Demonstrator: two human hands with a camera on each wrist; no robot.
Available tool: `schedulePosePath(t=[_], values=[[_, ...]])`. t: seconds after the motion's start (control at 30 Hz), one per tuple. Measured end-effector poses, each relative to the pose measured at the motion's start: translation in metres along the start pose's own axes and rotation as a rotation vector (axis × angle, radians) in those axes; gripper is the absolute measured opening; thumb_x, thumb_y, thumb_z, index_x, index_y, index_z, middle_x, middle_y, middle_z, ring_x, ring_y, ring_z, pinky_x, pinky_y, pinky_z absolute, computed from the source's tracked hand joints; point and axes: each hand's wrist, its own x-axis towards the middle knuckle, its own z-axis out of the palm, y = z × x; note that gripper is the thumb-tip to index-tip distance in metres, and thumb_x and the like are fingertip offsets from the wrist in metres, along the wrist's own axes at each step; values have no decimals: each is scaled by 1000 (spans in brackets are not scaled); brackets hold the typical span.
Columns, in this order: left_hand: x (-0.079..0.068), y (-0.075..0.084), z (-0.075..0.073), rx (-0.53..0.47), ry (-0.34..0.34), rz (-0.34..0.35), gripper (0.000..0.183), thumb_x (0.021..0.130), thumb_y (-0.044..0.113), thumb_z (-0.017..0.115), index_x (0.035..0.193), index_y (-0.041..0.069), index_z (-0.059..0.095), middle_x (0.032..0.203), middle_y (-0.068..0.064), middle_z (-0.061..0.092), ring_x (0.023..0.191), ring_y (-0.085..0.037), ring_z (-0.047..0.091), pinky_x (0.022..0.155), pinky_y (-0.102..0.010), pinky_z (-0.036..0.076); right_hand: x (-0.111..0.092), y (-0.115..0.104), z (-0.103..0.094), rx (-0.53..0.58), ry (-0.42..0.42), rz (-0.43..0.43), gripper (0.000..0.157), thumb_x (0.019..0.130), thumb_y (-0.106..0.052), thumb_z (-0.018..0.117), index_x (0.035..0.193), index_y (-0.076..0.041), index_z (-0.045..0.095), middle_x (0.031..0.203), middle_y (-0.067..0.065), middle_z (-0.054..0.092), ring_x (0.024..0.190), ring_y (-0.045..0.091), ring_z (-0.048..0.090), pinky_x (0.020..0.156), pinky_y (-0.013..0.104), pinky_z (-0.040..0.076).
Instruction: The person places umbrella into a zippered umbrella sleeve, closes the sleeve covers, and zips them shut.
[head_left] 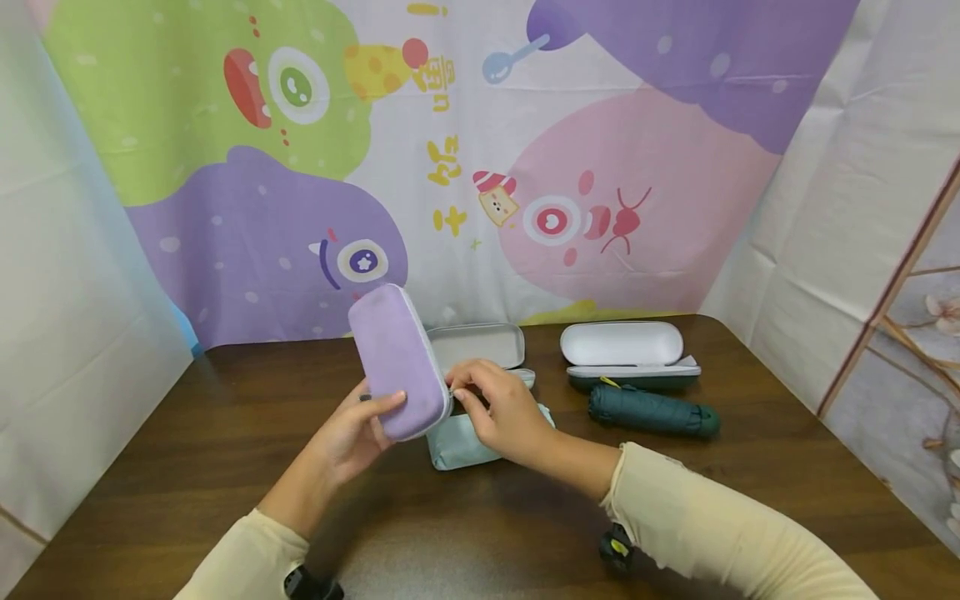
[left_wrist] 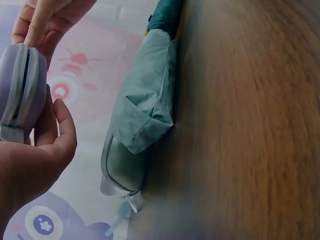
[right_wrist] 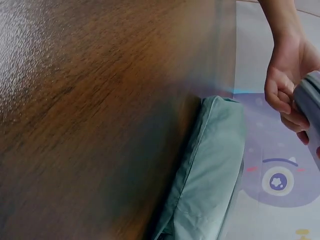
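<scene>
Raised above the table, a lavender zip case [head_left: 392, 358] is gripped by my left hand [head_left: 348, 442], thumb across its face. My right hand [head_left: 510, 412] is at the case's lower right edge, fingertips pinching at the zipper [head_left: 451, 392]; the pull itself is mostly hidden. In the left wrist view, a dark gap shows between the pale zipper edges [left_wrist: 20, 85]. Below the right hand lies a mint fabric bundle [head_left: 459, 442], partly covered by that hand. The right wrist view shows the bundle [right_wrist: 212, 165] close up, with the left hand [right_wrist: 290, 75] beyond.
Behind the bundle stands an open case with a grey-lined lid [head_left: 480, 346]. To the right is another open case with a white-lined lid [head_left: 622, 343] and dark green base. A folded dark green umbrella [head_left: 652, 411] lies before it. A cartoon-printed cloth [head_left: 450, 283] hangs behind the wooden table [head_left: 187, 450].
</scene>
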Motion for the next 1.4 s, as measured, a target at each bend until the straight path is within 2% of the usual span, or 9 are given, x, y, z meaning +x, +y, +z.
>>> schedulePosePath(t=[0.07,0.13,0.27,0.37,0.47,0.57,0.83,1.13,1.4], values=[[1,2,-1,-31,15,-5,16,102,19,50,116,18,56,105,2,68,96,-13,64,86,-33,50,-1,2,-1,-2,-1,20,10,90,5,63,88,-4,57,100,11,67,86,18,62,70,23,52],[1,5,-2,-47,22,7,20,105,25,44,109,17,62,101,3,70,93,-12,64,84,-32,50,-2,3,-1,3,-4,39,9,90,5,63,88,-3,58,99,10,67,87,19,64,71,23,53],[1,7,-4,-48,64,81,14,100,7,47,109,12,56,95,0,70,83,-13,66,73,-29,53,-4,8,-5,-9,-2,86,8,90,4,63,90,-3,61,95,8,67,84,18,64,71,24,54],[2,6,-4,-37,109,156,46,91,-8,52,128,17,40,103,-3,66,84,-19,69,70,-33,57,-4,13,-8,-29,15,125,8,89,4,64,90,-3,63,90,5,66,80,16,63,70,25,55],[3,6,-3,-47,165,201,88,86,-15,57,146,33,14,114,-7,59,90,-25,69,73,-42,58,-4,16,-11,-34,17,157,8,89,4,65,89,-4,63,86,4,64,78,15,62,70,26,55],[4,5,-2,-45,227,216,102,85,-18,58,148,43,5,117,-11,55,88,-27,70,71,-44,58,-7,18,-11,-42,1,180,8,89,3,67,88,-4,62,84,4,63,75,14,60,68,26,54],[5,5,1,-68,396,252,88,83,-20,58,138,38,20,109,-11,57,79,-27,71,66,-45,58,-12,18,-10,-46,-34,236,9,87,2,69,86,-6,65,77,0,61,66,9,56,58,23,49],[10,4,6,-93,539,277,88,82,-19,62,136,36,18,111,-12,53,78,-23,70,66,-45,58,-13,12,-5,13,-65,302,7,87,1,70,85,-4,66,77,2,65,67,11,61,62,23,53],[15,1,9,-118,648,345,87,83,-13,67,136,24,9,122,-12,45,81,-23,70,66,-46,58,-13,-1,6,27,-91,332,6,86,0,71,84,-5,69,77,1,66,68,9,61,62,22,53]])
